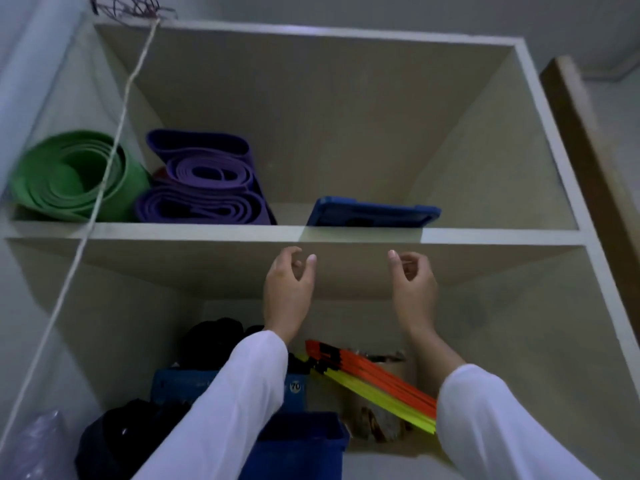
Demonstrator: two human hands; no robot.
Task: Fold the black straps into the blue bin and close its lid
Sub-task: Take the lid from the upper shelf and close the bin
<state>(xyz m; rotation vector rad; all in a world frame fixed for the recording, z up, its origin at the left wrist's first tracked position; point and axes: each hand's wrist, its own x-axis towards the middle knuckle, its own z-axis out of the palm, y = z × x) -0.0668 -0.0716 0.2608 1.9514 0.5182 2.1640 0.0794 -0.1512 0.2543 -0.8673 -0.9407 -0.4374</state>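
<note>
We have one wide-angle view, worn on the head, close in front of an open shelf unit point(311, 233). It faces forward and tilts upward, so we look up into the upper compartment and at the underside of its board.

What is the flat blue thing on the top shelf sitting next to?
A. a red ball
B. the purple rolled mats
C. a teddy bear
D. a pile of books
B: the flat blue lid lies on the upper shelf, to the right of the purple rolled mats, with a bare gap of shelf between them.
</note>
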